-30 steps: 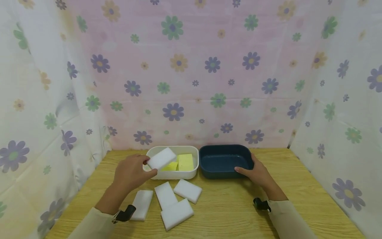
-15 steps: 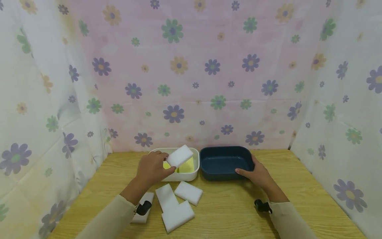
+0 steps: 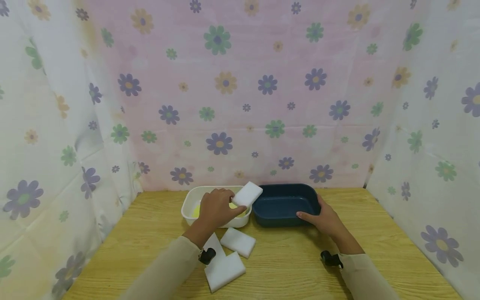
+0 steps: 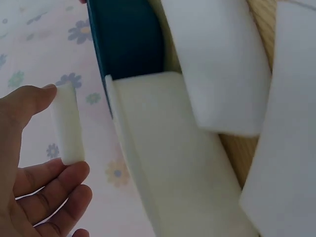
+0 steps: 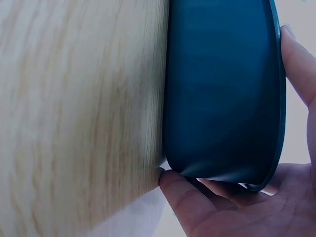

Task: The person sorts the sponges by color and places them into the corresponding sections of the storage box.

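- Sponge [image 3: 247, 194] in hand: a white, flat oblong block with crisp edges and square corners, its surface plain; the left wrist view shows it nearly edge-on, as a slim pale slab.
- It is held up off the table [image 3: 285, 262], tilted, its broad face showing to the head camera, and appears over the place where the two boxes meet.
- Left hand [image 3: 218, 208]: pinches the sponge between thumb and fingers, thumb along one edge and fingertips at the opposite one; the arm reaches forward and inward over the white box [image 3: 216, 223].
- Right hand [image 3: 325, 218]: grips the right end of the dark blue box [image 3: 285, 221], thumb at the near rim, fingers round the outer end wall, the forearm slanting in from the lower right.
- Yellow pieces [image 3: 196, 211] lie in the white box, partly hidden by the left hand.
- Three more white blocks show on the table in front of the boxes: an upper one [image 3: 238, 242] apart from its neighbours, a lower one [image 3: 225, 271] overlapping a third block [image 3: 214, 246], which the left wrist partly covers.
- Both beige sleeves [image 3: 165, 268] end at wrists wearing small black devices [image 3: 331, 258].
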{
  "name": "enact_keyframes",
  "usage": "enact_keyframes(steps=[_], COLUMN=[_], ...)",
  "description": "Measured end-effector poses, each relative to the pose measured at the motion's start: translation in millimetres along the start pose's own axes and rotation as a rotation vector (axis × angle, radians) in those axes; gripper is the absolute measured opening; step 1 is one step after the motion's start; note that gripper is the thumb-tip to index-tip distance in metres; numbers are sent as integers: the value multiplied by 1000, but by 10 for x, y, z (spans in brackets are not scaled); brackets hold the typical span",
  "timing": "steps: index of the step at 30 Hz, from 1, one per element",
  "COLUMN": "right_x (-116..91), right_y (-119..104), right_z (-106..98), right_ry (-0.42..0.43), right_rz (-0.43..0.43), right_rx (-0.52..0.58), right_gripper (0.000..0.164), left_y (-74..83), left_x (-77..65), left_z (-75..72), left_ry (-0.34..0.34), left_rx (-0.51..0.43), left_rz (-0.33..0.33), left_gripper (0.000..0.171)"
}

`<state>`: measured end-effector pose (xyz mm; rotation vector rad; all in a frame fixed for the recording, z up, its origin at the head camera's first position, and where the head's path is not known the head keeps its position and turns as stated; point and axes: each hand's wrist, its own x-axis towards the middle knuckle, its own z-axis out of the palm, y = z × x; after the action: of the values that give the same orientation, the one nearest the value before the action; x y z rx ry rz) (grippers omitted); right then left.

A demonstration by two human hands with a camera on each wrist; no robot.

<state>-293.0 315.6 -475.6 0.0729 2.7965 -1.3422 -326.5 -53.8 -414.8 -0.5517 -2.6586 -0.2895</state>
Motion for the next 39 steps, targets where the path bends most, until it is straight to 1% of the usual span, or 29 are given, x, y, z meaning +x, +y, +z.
enact_keyframes(steps=[5,11,17,22,26,31,34,39], right_x=[-8,-23,-16,-11,-14,-18,-17,-13], right_y=[5,-12,-19,-6,1,-13,-28,-43], right_z=[1,-15,-22,-17,-7,-1,2,5], right_ry=[-2,8,8,11,12,18,19,23], right_rz=[2,15,8,7,8,6,7,8], right_rx=[2,-12,-15,-9,-11,-26,-36,-37], right_gripper=[131,130,130,131,132,131,129,128], left_y=[173,366,472,568,646,694,719,748], left_x=[71,152,226,262,277,270,255,255], left_z=[138,220,341,402,427,479,475,486], left_ry=[-41,-75,-82,-96,-92,-105,-114,-111], left_rx=[-9,-35,-24,-16,51,141,170,200], left_rz=[-18,-60,-119,-130,-122,-120,-129,-139], left_gripper=[53,51,54,58,64,79,87,89])
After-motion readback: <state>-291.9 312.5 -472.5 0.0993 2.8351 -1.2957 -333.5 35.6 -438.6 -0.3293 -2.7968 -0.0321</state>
